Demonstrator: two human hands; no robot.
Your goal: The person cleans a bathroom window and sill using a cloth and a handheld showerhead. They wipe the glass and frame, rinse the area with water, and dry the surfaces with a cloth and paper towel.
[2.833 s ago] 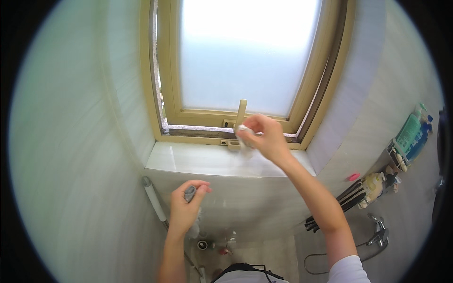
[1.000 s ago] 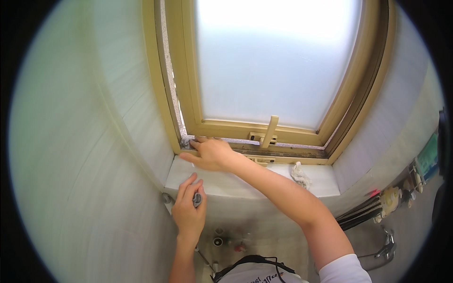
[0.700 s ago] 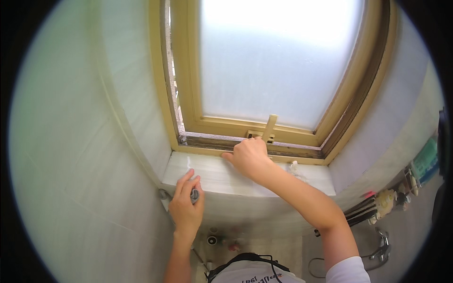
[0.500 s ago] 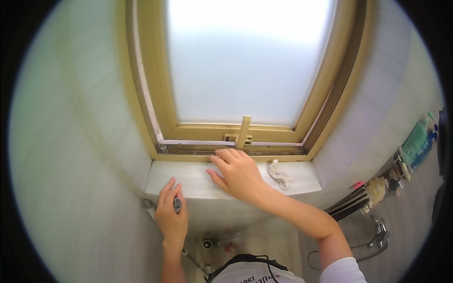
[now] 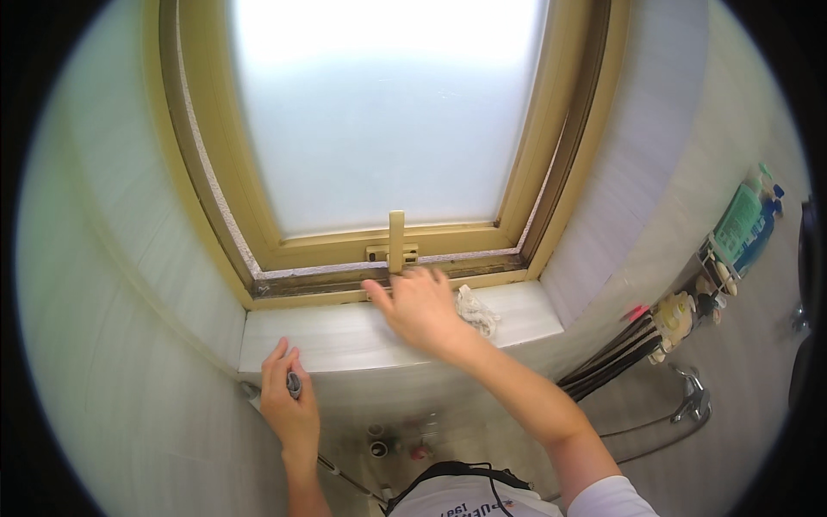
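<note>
My right hand [image 5: 419, 312] reaches over the sill, its thumb stretched out to the left and apart from the fingers. Its fingertips rest at the dirty lower track [image 5: 327, 280] of the yellow window frame, just below the upright window handle [image 5: 396, 241]. A crumpled white cloth [image 5: 476, 312] lies on the pale sill [image 5: 301, 338], right beside this hand. Lower left, my left hand [image 5: 290, 414] is closed round a small grey cylindrical thing [image 5: 295, 385], of which only the rounded end shows. Behind that hand, a thin pole [image 5: 338, 470] slants along the wall.
Frosted glass [image 5: 379, 129] fills the window sash. On the right wall hang a rack with green and blue bottles [image 5: 748, 226], dark strips [image 5: 607, 355], and a shower tap [image 5: 692, 395] with its hose. Several small items, including a round cup [image 5: 378, 449], stand low down below the sill.
The view has shifted, so the window sits farther left. Along the track my right hand has slid right, past the handle's base and closer to the cloth. My left hand keeps its grip.
</note>
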